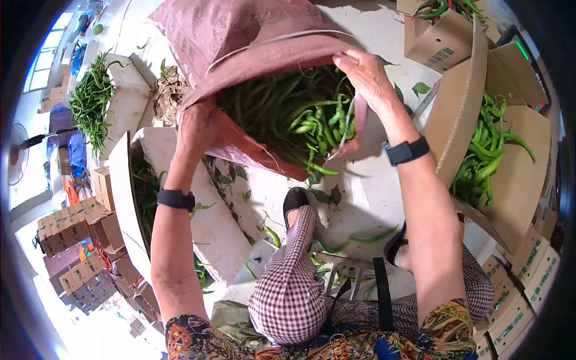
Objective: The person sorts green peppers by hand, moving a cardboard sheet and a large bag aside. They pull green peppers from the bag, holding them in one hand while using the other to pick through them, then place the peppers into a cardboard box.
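A large pink woven sack point(240, 30) lies on its side in front of me, its mouth facing me. Inside it is a heap of green chili peppers point(324, 126), some spilling toward the lower lip. My right hand point(365, 75) grips the sack's rim at the upper right, thumb and fingers closed on the cloth. At the left edge of the mouth, my left hand point(197, 126) is closed round the rim; its fingertips are partly hidden by the fabric.
To the right, an open cardboard box point(510, 174) holds green peppers. A white foam box point(180, 180) stands at left, near a pepper pile point(93, 99). Loose peppers and leaves lie on the floor around my shoe point(295, 201). Stacked cartons point(66, 228) stand far left.
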A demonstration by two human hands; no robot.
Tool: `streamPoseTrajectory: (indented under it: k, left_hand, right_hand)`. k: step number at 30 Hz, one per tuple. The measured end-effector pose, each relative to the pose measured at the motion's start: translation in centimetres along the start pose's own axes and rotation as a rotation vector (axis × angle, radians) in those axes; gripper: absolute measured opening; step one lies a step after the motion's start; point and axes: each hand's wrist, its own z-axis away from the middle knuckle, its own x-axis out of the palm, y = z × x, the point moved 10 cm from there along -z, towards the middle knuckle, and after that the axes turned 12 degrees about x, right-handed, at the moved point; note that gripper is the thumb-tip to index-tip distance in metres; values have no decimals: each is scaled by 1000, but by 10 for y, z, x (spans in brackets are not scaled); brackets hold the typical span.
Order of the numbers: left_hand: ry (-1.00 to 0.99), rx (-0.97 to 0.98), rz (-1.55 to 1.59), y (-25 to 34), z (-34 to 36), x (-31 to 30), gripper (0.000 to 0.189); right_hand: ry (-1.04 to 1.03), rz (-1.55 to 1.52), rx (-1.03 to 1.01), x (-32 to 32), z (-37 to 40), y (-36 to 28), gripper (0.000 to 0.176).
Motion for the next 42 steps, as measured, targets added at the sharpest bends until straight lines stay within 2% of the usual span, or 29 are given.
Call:
streamPoseTrajectory:
  k: [1,3,4,5,8,9,10,11,13,14,15,17,19,20,21,22,23,25,27,29,31,32,33,34,37,38,39,40,42]
  left_hand:
    - [18,20,181,-10,0,5,44]
    - [-88,-91,380,-26,15,36,44]
    - [43,-1,397,-4,17,28,44]
    - [62,16,307,11,22,26,45]
    - [138,22,68,22,41,33,43]
    - [-157,-59,-89,21,37,53,41]
    - [-452,-136,-241,19,42,73,38]
    - [-454,-134,-240,28,38,74,38]
    - [95,-280,690,40,31,49,32]
    - [-14,-327,695,52,32,58,30]
    - [70,-192,577,52,30,70,41]
    - [-205,234,-821,107,29,88,52]
    - [-569,-427,40,27,56,185,52]
    - [-506,-459,167,30,59,198,52]
    - [-411,-377,178,42,56,198,52]
    - [-349,-320,208,50,57,200,52]
    - [-299,-272,236,54,58,201,52]
    - [-231,-218,296,55,59,208,53]
    - [-192,-190,359,52,57,214,53]
    - [-138,-169,414,51,55,217,53]
    - [-97,-155,463,50,55,218,53]
    - [-90,-136,478,49,60,215,53]
    - [-174,-158,443,43,69,217,58]
    - [-257,-180,399,41,70,219,62]
    - [-353,-180,337,43,77,200,59]
    - [-378,-172,312,46,77,192,58]
    - [-407,-164,288,50,76,185,57]
    - [-438,-156,261,56,75,176,56]
    - [-500,-139,207,70,69,156,54]
  right_hand:
    - [-210,-79,172,22,-6,26,37]
    - [-300,-376,351,52,7,64,39]
    - [-236,-342,387,52,21,64,38]
    - [-214,-379,284,47,34,58,41]
    - [-268,-588,377,44,56,59,51]
    - [-338,-634,413,45,55,60,55]
    - [-305,-639,353,42,51,55,48]
    - [-302,-639,355,41,48,54,48]
    - [-299,-589,272,41,37,35,37]
    - [-274,-384,297,44,27,46,30]
    - [-276,-389,288,49,27,48,30]
    - [-111,-124,287,39,28,59,29]
    - [-75,-184,290,33,40,72,35]
    - [-72,-321,299,34,46,86,39]
    - [-62,-456,311,33,52,97,43]
    - [-81,-429,334,32,62,94,49]
    - [-113,-255,448,39,62,127,47]
    - [-83,-102,415,32,77,109,45]
    - [-169,-175,451,66,77,162,52]
    - [-12,-287,266,59,90,122,61]
    - [-168,-265,383,87,97,136,59]
    - [-142,-247,325,82,102,128,60]
    - [-119,-233,268,76,107,120,60]
    - [-269,-252,411,80,116,128,54]
    - [-138,-481,543,60,146,150,51]
    - [-17,-294,369,50,145,162,45]
    - [47,-41,384,36,153,161,43]
    - [94,3,337,29,159,160,41]
    - [15,24,417,19,172,138,43]
